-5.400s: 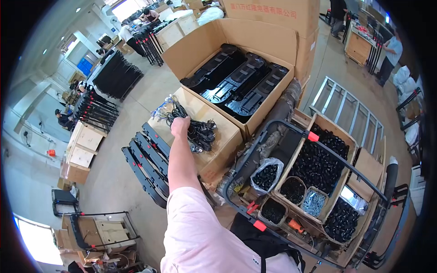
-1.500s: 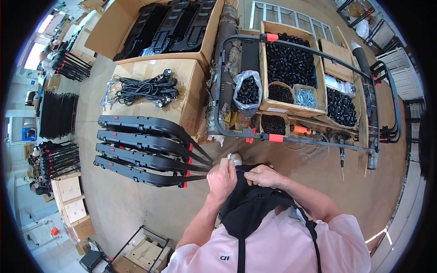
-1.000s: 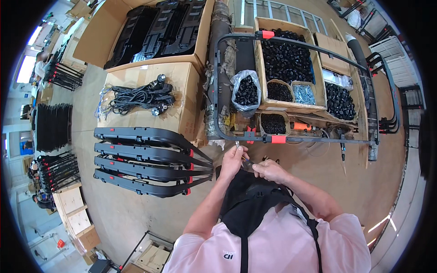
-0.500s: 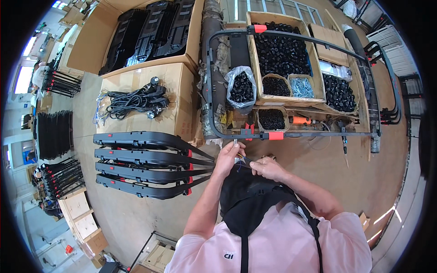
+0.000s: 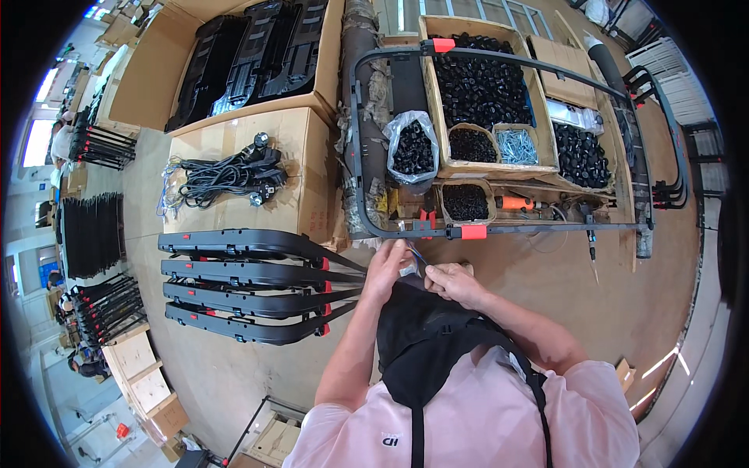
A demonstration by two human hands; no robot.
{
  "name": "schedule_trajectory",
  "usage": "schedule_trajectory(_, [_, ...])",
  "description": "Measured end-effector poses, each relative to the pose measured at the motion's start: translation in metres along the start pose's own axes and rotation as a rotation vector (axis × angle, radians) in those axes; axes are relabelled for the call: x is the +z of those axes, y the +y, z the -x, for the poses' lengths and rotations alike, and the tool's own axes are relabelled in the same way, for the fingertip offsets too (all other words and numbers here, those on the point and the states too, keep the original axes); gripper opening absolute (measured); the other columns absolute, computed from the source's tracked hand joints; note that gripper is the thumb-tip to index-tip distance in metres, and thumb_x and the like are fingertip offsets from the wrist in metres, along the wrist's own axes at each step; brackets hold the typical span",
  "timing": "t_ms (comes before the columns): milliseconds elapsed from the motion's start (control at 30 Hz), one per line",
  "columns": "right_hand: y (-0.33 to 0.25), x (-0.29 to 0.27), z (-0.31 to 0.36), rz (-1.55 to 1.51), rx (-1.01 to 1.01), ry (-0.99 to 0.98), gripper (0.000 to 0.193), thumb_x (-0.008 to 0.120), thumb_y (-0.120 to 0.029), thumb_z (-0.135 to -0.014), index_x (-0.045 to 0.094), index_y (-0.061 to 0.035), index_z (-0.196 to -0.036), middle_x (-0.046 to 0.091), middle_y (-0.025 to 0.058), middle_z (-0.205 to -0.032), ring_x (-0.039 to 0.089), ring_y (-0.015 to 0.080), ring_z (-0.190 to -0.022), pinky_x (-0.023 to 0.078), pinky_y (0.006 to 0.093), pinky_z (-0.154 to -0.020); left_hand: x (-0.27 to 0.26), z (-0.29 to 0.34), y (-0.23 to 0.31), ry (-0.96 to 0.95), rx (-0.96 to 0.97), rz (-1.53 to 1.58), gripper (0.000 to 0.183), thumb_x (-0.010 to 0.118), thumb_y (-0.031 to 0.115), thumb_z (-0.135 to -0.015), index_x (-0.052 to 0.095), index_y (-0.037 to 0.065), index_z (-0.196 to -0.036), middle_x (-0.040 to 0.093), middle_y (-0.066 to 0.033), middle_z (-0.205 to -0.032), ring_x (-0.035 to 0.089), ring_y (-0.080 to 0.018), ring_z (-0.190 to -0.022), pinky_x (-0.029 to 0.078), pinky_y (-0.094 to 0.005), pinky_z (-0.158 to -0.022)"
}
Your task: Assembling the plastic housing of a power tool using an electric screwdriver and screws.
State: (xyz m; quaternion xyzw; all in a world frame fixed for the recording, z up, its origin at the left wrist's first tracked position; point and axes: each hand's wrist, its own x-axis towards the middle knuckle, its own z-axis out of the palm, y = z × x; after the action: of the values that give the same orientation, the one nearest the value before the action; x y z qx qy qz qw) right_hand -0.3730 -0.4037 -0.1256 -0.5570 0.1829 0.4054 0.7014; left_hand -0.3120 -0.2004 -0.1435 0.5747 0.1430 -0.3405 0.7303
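Both hands meet just below the near bar of a black tubular frame (image 5: 355, 148), which has red clips. My left hand (image 5: 384, 273) is closed in a pinch on thin coloured wires (image 5: 416, 253), close under the frame's near left corner. To its right, my right hand (image 5: 454, 282) is closed on the other end of the wires, its thumb against the curled fingers. Blue and yellowish strands show in the gap between the hands. Something small and pale shows beneath the left fingers, too small to name. The wire ends are hidden in the fingers.
Wooden bins (image 5: 480, 78) of small black parts and a box of screws (image 5: 516, 147) lie beyond the near bar. Red-handled pliers (image 5: 426, 221) and an orange tool (image 5: 515, 203) lie close by. Left are stacked black frames (image 5: 250, 273) and a cable bundle (image 5: 230, 175) on a carton.
My right hand has shifted slightly left and up, with its fingers more curled. The wires between the hands now stand higher. The left hand has moved slightly upward.
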Motion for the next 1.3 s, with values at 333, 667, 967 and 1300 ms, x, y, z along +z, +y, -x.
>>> schedule_trajectory(333, [-0.033,0.032,-0.033,-0.186,0.027,0.053,0.044,0.048,-0.038,-0.114,0.069,-0.0013,-0.100,0.060,0.0008,-0.076,0.056,0.0106,-0.060,0.049,0.0275,-0.056,-0.013,0.059,-0.096,-0.111,-0.122,-0.056,0.056,0.040,0.050,-0.114,0.057,0.005,-0.143,0.062,-0.0053,-0.132,0.053,-0.0153,-0.121,0.040,-0.0313,-0.110])
schedule_trajectory(667, [-0.045,0.033,-0.039,0.390,-0.032,0.195,0.050,0.048,-0.043,-0.110,0.076,-0.0032,-0.100,0.071,0.0117,-0.082,0.068,0.0257,-0.073,0.055,0.0408,-0.070,-0.022,0.068,-0.063,-0.271,0.170,-0.408,0.033,0.049,0.032,-0.113,0.065,0.004,-0.118,0.064,-0.0053,-0.106,0.060,-0.0160,-0.102,0.049,-0.0318,-0.096])
schedule_trajectory(967, [-0.175,0.005,-0.056,1.126,-0.021,0.397,0.053,0.065,-0.053,-0.097,0.080,-0.0021,-0.101,0.074,0.0207,-0.089,0.072,0.0340,-0.085,0.055,0.0457,-0.078,-0.031,0.073,-0.097,0.046,0.017,0.054,0.031,0.048,0.033,-0.114,0.063,0.009,-0.100,0.044,0.0082,-0.076,0.035,-0.0024,-0.062,0.029,-0.0220,-0.054])
schedule_trajectory(1300, [-0.132,-0.031,-0.116,0.747,-0.098,0.011,0.036,0.067,-0.038,-0.102,0.080,-0.0050,-0.100,0.075,0.0038,-0.092,0.064,0.0153,-0.082,0.050,0.0334,-0.073,-0.013,0.091,-0.052,-0.051,-0.119,0.228,0.030,0.049,0.029,-0.113,0.066,0.005,-0.110,0.046,0.0064,-0.078,0.039,-0.0052,-0.066,0.035,-0.0226,-0.060])
